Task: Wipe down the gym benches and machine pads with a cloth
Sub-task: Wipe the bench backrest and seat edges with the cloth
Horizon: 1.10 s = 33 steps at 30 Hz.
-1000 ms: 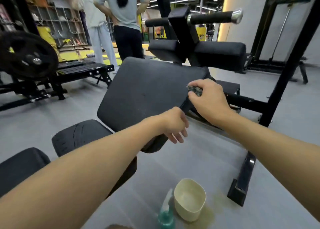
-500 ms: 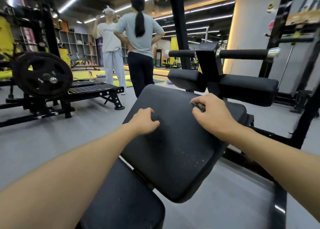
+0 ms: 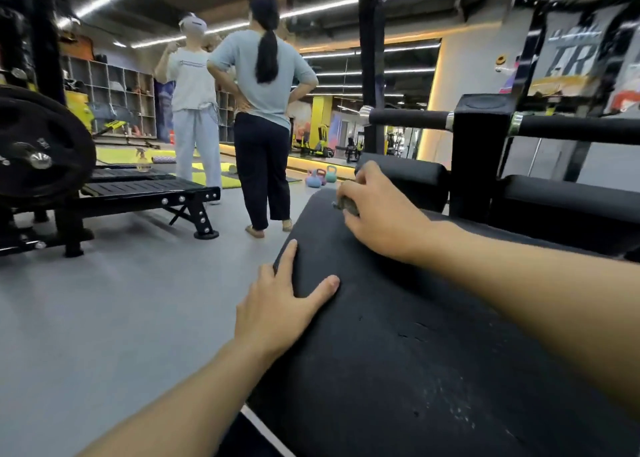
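starting at 9 o'clock of the view, a black weight plate (image 3: pixel 38 145) sits on a machine, with a low black platform (image 3: pixel 145 190) just beside it toward 3 o'clock. at 11 o'clock two people stand on the grey floor: a person in a white top (image 3: pixel 194 86) and, nearer, a person in a grey top (image 3: pixel 263 86) with back to the camera. small kettlebells (image 3: pixel 320 176) lie on the floor near 12 o'clock.

the left hand (image 3: pixel 277 304) rests flat on the left edge of the bench pad (image 3: pixel 398 359), fingers straight and spread, thumb on the top surface, holding nothing. the bench pad is black, fills the 5 o'clock part of the view and shows small scuffs.

the right hand (image 3: pixel 377 214) lies at 1 o'clock from the left hand, at the far end of the pad, fingers curled round a wadded cloth (image 3: pixel 346 206). the cloth touches the pad surface; only a small grey part shows at the fingertips.

at 2 o'clock a black upright carries a handle bar (image 3: pixel 408 119) and padded rollers (image 3: pixel 571 197).
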Each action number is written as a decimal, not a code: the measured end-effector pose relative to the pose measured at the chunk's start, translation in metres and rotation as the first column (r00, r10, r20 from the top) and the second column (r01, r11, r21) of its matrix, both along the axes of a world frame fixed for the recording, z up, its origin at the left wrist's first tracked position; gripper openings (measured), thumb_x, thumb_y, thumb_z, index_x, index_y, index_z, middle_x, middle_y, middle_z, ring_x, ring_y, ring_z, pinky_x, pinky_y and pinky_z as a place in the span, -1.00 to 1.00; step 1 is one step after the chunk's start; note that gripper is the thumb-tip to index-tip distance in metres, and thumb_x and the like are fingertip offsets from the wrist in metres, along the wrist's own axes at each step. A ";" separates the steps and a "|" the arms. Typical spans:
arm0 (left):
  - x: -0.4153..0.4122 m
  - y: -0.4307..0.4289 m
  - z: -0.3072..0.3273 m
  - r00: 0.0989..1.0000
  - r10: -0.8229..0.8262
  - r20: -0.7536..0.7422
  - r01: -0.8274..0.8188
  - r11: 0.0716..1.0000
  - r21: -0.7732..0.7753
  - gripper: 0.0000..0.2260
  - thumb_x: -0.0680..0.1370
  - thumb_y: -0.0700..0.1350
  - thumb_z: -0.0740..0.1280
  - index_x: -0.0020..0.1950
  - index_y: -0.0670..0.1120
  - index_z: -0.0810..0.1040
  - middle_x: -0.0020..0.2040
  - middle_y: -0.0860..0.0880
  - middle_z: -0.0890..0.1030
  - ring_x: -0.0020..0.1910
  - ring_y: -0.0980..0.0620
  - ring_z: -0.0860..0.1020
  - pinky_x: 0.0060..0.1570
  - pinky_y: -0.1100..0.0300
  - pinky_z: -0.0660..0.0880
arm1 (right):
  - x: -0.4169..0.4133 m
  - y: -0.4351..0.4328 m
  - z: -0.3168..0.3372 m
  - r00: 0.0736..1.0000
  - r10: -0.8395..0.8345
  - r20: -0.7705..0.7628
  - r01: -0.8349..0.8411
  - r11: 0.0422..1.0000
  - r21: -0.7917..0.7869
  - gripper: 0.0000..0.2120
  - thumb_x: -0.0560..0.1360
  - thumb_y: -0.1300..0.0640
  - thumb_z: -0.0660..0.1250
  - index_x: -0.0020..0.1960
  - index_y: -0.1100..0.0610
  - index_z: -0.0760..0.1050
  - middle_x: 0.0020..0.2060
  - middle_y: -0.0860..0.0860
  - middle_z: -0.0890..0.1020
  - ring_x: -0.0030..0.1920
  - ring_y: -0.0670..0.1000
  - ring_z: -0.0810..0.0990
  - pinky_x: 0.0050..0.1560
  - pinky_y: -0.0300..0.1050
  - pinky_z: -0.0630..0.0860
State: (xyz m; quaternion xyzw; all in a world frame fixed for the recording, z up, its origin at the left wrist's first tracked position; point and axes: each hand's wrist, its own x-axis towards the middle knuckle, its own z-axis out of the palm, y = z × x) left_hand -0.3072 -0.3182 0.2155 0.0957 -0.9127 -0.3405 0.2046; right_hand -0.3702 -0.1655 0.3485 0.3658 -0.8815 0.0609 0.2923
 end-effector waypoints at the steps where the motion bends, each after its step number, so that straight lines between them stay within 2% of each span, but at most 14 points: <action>1: 0.001 0.000 -0.003 1.000 0.003 -0.025 -0.004 1.000 -0.017 -0.20 0.39 0.57 0.04 0.56 0.36 -0.12 0.32 0.12 0.33 0.31 0.03 0.41 0.11 0.09 0.32 | -0.010 -0.011 0.003 1.000 0.008 -0.028 -0.007 1.000 0.023 -0.85 0.57 0.15 0.27 0.09 0.19 0.49 0.02 0.09 0.32 -0.07 0.11 0.41 0.04 0.04 0.47; 4: 0.000 -0.003 -0.004 0.998 -0.002 -0.067 0.001 1.000 -0.019 -0.23 0.41 0.55 0.01 0.56 0.36 -0.12 0.29 0.14 0.33 0.29 0.06 0.41 0.09 0.10 0.32 | -0.037 -0.033 0.015 0.999 0.024 -0.039 -0.023 0.999 0.029 -0.85 0.59 0.13 0.26 0.09 0.18 0.52 0.02 0.11 0.35 -0.07 0.14 0.45 0.04 0.08 0.49; 8: -0.002 -0.004 -0.008 0.996 0.009 -0.094 -0.010 1.000 -0.012 -0.24 0.41 0.55 0.01 0.55 0.37 -0.11 0.30 0.15 0.34 0.31 0.07 0.40 0.16 0.06 0.39 | -0.063 -0.046 0.018 0.997 -0.075 -0.011 0.076 0.989 0.129 -0.79 0.63 0.08 0.20 0.06 0.17 0.56 -0.01 0.11 0.40 0.03 0.19 0.47 0.04 0.04 0.45; 13: -0.004 -0.004 -0.008 0.994 0.015 -0.106 -0.016 1.000 -0.008 -0.26 0.43 0.53 0.00 0.55 0.37 -0.11 0.27 0.16 0.33 0.30 0.09 0.41 0.09 0.10 0.37 | -0.050 -0.051 -0.003 0.987 0.131 0.096 -0.154 0.947 0.283 -0.81 0.59 0.12 0.25 0.03 0.10 0.64 -0.04 0.02 0.46 -0.04 0.05 0.48 -0.03 -0.01 0.47; 18: -0.004 -0.004 -0.009 0.995 0.020 -0.097 -0.021 1.000 -0.015 -0.26 0.42 0.53 -0.02 0.55 0.37 -0.10 0.25 0.15 0.34 0.28 0.07 0.42 0.18 0.04 0.42 | -0.076 -0.054 0.008 0.997 -0.058 -0.048 0.062 0.993 0.102 -0.82 0.58 0.19 0.25 -0.03 0.19 0.63 -0.05 0.10 0.47 0.00 0.17 0.49 -0.01 0.07 0.50; 20: -0.004 -0.004 -0.009 0.995 0.019 -0.094 -0.020 1.000 -0.012 -0.27 0.43 0.53 -0.01 0.55 0.37 -0.10 0.28 0.14 0.34 0.29 0.06 0.42 0.18 0.03 0.42 | -0.064 -0.060 -0.002 1.000 -0.006 -0.006 0.007 0.989 0.151 -0.82 0.58 0.19 0.25 -0.01 0.19 0.63 -0.03 0.09 0.48 -0.01 0.13 0.49 -0.05 0.01 0.47; 22: -0.004 -0.003 -0.008 0.996 0.021 -0.088 -0.023 1.000 -0.020 -0.28 0.45 0.52 0.00 0.56 0.36 -0.09 0.30 0.13 0.34 0.30 0.06 0.42 0.17 0.04 0.41 | -0.047 -0.055 -0.011 0.992 0.106 0.075 -0.121 0.964 0.238 -0.83 0.58 0.16 0.27 0.02 0.12 0.65 -0.03 0.03 0.48 -0.04 0.06 0.50 -0.06 -0.01 0.48; 24: -0.003 -0.004 -0.008 0.997 0.028 -0.077 -0.029 0.999 -0.020 -0.29 0.46 0.51 0.00 0.56 0.36 -0.09 0.31 0.13 0.34 0.31 0.05 0.42 0.19 0.03 0.41 | -0.047 -0.044 -0.004 0.988 0.141 0.070 -0.155 0.944 0.291 -0.82 0.59 0.13 0.28 0.05 0.06 0.66 -0.03 -0.01 0.47 -0.05 0.01 0.50 -0.04 -0.04 0.48; 28: -0.002 -0.003 -0.007 0.998 0.018 -0.065 -0.019 1.000 -0.017 -0.29 0.45 0.51 -0.01 0.55 0.37 -0.10 0.31 0.14 0.33 0.31 0.06 0.40 0.17 0.05 0.39 | -0.068 -0.025 0.018 0.994 -0.101 -0.051 0.104 0.993 0.061 -0.83 0.58 0.20 0.28 0.03 0.15 0.66 -0.09 0.05 0.44 -0.08 0.07 0.45 -0.11 -0.10 0.32; 29: -0.003 -0.003 -0.007 0.998 0.018 -0.066 -0.019 1.000 -0.019 -0.29 0.45 0.51 0.00 0.55 0.36 -0.09 0.31 0.13 0.33 0.31 0.05 0.41 0.16 0.05 0.39 | -0.064 -0.025 0.015 0.992 -0.115 -0.056 0.117 0.992 0.045 -0.82 0.58 0.19 0.28 0.04 0.15 0.66 -0.08 0.05 0.43 -0.08 0.07 0.43 -0.11 -0.10 0.32; 33: -0.003 -0.002 -0.006 0.998 0.031 -0.061 -0.033 0.999 -0.024 -0.30 0.46 0.50 0.00 0.56 0.36 -0.08 0.35 0.13 0.33 0.33 0.05 0.41 0.19 0.03 0.40 | -0.020 -0.033 -0.015 0.986 0.145 0.082 -0.160 0.958 0.239 -0.79 0.60 0.14 0.27 0.10 0.07 0.67 -0.04 -0.01 0.43 -0.01 0.06 0.49 -0.01 -0.02 0.46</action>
